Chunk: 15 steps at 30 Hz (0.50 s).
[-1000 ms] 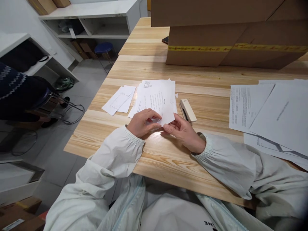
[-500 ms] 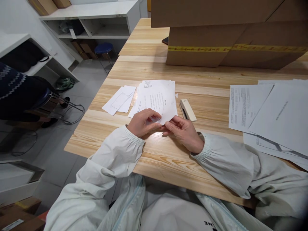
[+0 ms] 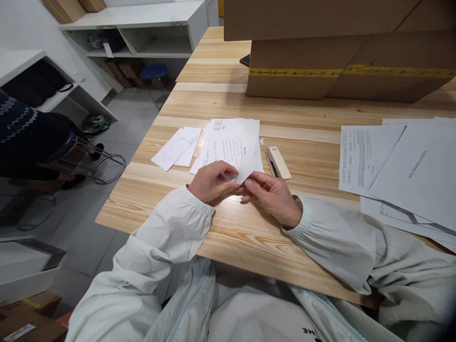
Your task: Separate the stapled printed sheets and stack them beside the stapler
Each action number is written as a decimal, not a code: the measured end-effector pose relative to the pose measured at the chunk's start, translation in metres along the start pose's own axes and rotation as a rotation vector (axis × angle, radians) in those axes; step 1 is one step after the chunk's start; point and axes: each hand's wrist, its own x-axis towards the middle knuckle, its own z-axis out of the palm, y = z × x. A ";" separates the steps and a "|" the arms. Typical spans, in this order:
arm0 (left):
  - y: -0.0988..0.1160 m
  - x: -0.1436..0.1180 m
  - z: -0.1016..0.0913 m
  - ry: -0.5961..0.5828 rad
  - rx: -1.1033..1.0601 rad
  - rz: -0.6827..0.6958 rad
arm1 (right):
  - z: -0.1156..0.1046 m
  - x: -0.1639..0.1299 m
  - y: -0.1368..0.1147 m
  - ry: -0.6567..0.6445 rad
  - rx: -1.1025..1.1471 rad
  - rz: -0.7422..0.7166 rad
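Printed white sheet (image 3: 235, 148), near corner pinched between left hand (image 3: 213, 181) and right hand (image 3: 272, 195), atop paper stack (image 3: 217, 127).

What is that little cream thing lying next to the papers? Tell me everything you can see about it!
It is a stapler, small, long and cream-coloured, seemingly plastic, with a darker strip along its left side. It lies flat and closed on the wooden table, pointing slantwise away from the person. It sits just right of the stack of printed papers and just beyond the right hand. Nothing holds it; whether the hand touches its near end cannot be told.
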 end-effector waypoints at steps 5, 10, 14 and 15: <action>0.000 0.000 0.000 -0.007 0.012 0.002 | 0.002 -0.001 -0.001 0.030 0.036 0.039; 0.001 0.000 0.001 -0.004 0.020 -0.002 | 0.002 0.000 0.001 0.046 0.037 0.033; 0.001 0.000 0.001 -0.011 0.033 -0.002 | 0.001 0.001 0.003 0.028 -0.009 0.005; 0.001 0.000 0.001 -0.010 0.036 -0.002 | 0.000 0.001 0.003 0.026 -0.026 -0.005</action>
